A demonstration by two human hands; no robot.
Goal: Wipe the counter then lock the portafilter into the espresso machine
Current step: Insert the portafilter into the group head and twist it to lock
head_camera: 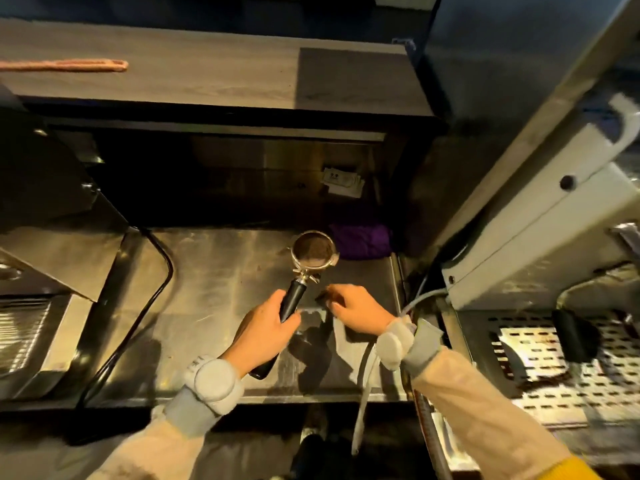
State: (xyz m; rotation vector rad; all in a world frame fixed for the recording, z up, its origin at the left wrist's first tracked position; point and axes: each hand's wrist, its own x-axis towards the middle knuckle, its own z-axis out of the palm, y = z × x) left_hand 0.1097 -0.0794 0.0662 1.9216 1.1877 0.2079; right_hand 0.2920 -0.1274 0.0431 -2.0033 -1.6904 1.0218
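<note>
My left hand [265,332] grips the black handle of the portafilter [313,253], holding it over the steel counter [214,282]. Its round basket is full of dark ground coffee and points away from me. My right hand [353,311] hovers just right of the handle, palm down, fingers curled near a small dark thing I cannot make out. A purple cloth [362,240] lies bunched at the counter's back right corner, just beyond the basket. The espresso machine [540,216] stands to the right, its perforated drip tray [540,368] below.
A black cable [152,292] curves across the counter's left side. A grey hose [367,375] hangs over the front edge near my right wrist. A wooden shelf [207,77] runs above the counter, with a pink strip at its left. Another steel appliance [31,327] sits at far left.
</note>
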